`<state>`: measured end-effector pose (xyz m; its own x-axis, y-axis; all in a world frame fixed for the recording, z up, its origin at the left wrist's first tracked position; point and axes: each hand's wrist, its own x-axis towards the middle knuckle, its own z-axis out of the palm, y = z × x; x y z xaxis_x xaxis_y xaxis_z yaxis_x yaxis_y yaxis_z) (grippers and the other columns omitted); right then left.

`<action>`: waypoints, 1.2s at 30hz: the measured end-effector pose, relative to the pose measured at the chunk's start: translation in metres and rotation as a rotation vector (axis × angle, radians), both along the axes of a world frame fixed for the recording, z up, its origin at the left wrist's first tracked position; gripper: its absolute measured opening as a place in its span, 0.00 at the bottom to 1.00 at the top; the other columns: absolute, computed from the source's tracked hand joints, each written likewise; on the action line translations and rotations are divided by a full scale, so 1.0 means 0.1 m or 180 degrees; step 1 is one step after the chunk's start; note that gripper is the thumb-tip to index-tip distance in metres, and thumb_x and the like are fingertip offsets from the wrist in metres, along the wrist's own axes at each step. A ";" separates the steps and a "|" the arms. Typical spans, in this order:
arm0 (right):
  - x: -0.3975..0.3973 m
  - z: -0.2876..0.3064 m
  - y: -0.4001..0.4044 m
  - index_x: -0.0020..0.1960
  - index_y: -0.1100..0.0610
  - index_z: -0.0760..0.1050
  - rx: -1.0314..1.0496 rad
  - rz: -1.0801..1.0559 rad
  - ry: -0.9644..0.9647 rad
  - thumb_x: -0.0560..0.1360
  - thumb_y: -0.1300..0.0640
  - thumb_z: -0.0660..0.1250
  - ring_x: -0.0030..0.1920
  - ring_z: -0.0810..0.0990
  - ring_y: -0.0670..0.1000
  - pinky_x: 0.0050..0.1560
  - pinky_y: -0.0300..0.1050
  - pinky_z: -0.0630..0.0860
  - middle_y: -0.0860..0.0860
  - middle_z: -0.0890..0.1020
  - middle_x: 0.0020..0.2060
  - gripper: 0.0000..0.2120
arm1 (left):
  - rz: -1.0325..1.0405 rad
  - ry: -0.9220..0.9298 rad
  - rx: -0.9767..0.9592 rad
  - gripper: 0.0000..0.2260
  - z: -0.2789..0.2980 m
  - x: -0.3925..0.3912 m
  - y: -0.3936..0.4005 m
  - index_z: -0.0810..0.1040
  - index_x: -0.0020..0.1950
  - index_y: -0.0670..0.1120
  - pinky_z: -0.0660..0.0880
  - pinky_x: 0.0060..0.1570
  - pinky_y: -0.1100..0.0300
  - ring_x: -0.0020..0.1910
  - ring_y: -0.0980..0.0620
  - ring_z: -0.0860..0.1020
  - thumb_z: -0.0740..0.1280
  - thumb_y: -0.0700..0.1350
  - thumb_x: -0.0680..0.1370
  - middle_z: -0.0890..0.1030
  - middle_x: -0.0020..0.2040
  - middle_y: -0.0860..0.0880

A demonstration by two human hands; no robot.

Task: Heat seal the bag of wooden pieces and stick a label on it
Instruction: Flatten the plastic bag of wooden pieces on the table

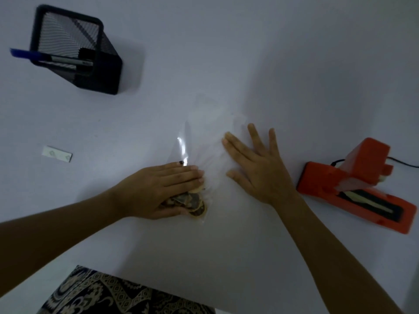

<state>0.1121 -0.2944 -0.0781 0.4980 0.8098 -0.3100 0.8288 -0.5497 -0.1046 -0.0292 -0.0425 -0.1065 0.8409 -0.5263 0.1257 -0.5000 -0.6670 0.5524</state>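
Observation:
A clear plastic bag (204,141) lies flat on the white table (204,53), its wooden pieces (195,206) bunched at the near end. My left hand (156,191) rests flat on the wooden pieces, partly hiding them. My right hand (256,164) lies on the bag's empty upper part with fingers spread. An orange heat sealer (353,189) stands to the right of my right hand, its jaw raised. A small white label strip (57,154) lies on the table far to the left.
A black mesh pen holder (77,51) with a blue pen (29,54) stands at the back left. A black cord (403,163) runs off from the sealer to the right. Patterned cloth (118,293) shows at the table's near edge.

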 end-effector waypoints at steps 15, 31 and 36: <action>0.18 -0.10 0.41 0.77 0.54 0.56 0.0088 0.0535 0.0117 0.80 0.37 0.42 0.77 0.55 0.54 0.74 0.65 0.47 0.50 0.60 0.77 0.32 | -0.0059 -0.0087 -0.0096 0.26 -0.01 -0.01 -0.02 0.72 0.69 0.41 0.66 0.71 0.53 0.72 0.50 0.67 0.67 0.56 0.77 0.71 0.71 0.45; 0.17 -0.15 0.79 0.77 0.56 0.58 0.0437 0.0843 0.0195 0.81 0.39 0.41 0.77 0.57 0.53 0.75 0.62 0.46 0.51 0.61 0.76 0.32 | -0.0067 -0.0075 -0.0053 0.26 -0.06 -0.05 -0.04 0.70 0.71 0.41 0.66 0.71 0.52 0.73 0.49 0.67 0.65 0.56 0.78 0.70 0.71 0.44; 0.48 -0.18 0.74 0.78 0.56 0.55 0.0442 0.0032 0.0059 0.81 0.39 0.37 0.77 0.55 0.53 0.75 0.60 0.45 0.51 0.59 0.77 0.33 | -0.0051 -0.0066 -0.0069 0.26 -0.07 -0.05 -0.03 0.70 0.70 0.41 0.66 0.71 0.51 0.73 0.49 0.66 0.65 0.55 0.78 0.70 0.72 0.45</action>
